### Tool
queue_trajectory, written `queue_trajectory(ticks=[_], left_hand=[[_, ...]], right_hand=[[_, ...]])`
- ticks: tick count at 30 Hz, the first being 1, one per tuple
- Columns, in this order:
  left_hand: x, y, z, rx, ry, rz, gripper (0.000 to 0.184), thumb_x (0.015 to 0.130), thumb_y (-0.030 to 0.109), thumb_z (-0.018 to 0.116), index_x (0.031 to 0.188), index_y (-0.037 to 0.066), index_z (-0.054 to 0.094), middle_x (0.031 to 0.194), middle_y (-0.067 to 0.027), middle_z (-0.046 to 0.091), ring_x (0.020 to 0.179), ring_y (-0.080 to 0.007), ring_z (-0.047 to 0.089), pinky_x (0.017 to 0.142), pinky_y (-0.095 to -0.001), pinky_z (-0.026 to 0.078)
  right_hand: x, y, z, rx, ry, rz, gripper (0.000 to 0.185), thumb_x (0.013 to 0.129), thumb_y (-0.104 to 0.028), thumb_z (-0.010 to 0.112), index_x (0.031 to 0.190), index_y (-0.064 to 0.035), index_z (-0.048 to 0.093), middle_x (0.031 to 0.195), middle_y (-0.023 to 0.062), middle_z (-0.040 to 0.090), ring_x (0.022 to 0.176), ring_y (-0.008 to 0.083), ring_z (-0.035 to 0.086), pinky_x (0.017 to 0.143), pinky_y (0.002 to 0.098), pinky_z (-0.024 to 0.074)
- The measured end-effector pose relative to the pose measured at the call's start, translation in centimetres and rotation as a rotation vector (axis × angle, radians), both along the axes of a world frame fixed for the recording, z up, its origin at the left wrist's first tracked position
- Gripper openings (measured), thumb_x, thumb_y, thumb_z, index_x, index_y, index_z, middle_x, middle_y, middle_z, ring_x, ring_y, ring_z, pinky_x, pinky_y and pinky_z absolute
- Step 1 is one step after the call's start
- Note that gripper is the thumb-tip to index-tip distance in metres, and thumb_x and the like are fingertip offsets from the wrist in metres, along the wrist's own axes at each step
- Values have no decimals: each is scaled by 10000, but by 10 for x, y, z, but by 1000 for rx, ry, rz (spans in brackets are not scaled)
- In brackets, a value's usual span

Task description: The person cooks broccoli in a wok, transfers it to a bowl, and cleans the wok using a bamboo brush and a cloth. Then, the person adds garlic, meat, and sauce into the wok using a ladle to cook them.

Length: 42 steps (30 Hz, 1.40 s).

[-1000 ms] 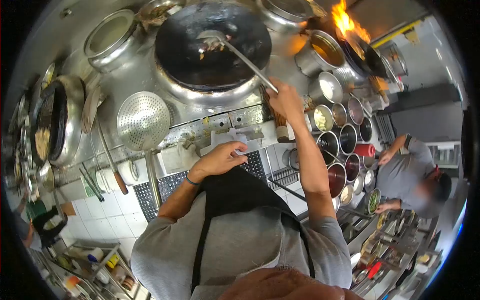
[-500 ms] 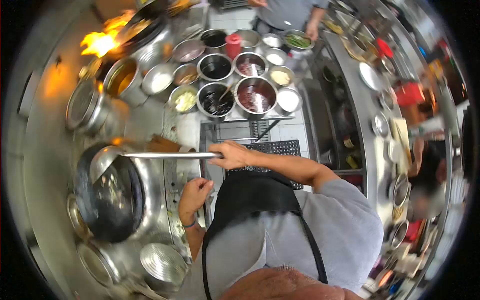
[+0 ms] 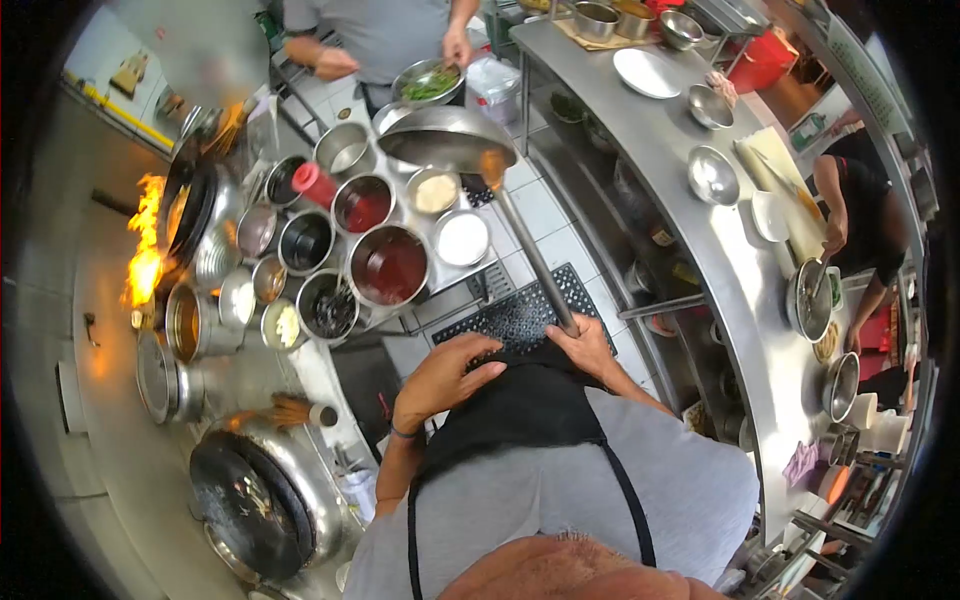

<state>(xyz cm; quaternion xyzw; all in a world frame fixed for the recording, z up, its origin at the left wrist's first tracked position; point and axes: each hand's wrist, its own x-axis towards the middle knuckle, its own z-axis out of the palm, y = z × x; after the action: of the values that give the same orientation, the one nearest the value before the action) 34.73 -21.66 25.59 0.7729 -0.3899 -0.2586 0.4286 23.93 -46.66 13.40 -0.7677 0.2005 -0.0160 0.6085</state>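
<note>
My right hand (image 3: pixel 585 350) is closed around the handle end of a large metal wok ladle (image 3: pixel 450 145). The ladle reaches away from me, its wide bowl raised over the far side of the sauce table and partly covering the containers there. In front of my apron, my left hand (image 3: pixel 445 380) is empty, its thumb and fingers apart. A dark wok (image 3: pixel 250 505) sits on the stove at my lower left, away from both hands. Between the wok and the sauce pots lies a bamboo brush (image 3: pixel 290 410).
Steel pots of dark and red sauce (image 3: pixel 390 265) crowd a small table ahead. Flames (image 3: pixel 147 245) rise beside another wok at left. Across the table, a co-worker (image 3: pixel 385 40) holds a bowl of greens (image 3: pixel 428 82). A long steel counter (image 3: pixel 640 130) with bowls runs along the right.
The ladle has swung from the wok at left to over the sauce table, held by my right hand. My left hand has moved forward and opened. The view has turned right.
</note>
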Motion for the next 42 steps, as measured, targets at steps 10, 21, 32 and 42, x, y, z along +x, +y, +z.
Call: queue_trajectory(ticks=[10,21,32,42], left_hand=[[70,-252,-8,-70,-142,-82,562,893,197,719,1351,-35,491,1228,-185,566,1041,-273,611,876,-358,508],[155,-284,-62,-23,210,191,424,884,209,725,1211,-33,607,896,-107,671,798,-131,617,704,-309,511],[259,-326,-75,-208,748,85,413,928,157,647,1280,-16,516,873,-33,645,846,-119,625,721,-254,503],[289,-304,-46,-188,975,317,256,943,87,542,1183,4,505,634,-15,500,411,-122,480,419,-279,450]], right_hand=[[83,-149,4,499,-84,-132,146,936,-156,671,936,-12,651,701,-8,613,640,56,576,536,250,471],[174,-144,-23,561,-285,183,233,940,-160,609,1090,19,602,857,51,647,805,134,619,677,297,521],[263,-172,-4,247,-96,338,292,919,-190,662,1094,39,618,983,117,668,914,184,641,766,342,518],[360,-379,131,-184,55,635,253,953,-152,598,1168,-50,682,1008,119,727,846,225,690,781,358,554]])
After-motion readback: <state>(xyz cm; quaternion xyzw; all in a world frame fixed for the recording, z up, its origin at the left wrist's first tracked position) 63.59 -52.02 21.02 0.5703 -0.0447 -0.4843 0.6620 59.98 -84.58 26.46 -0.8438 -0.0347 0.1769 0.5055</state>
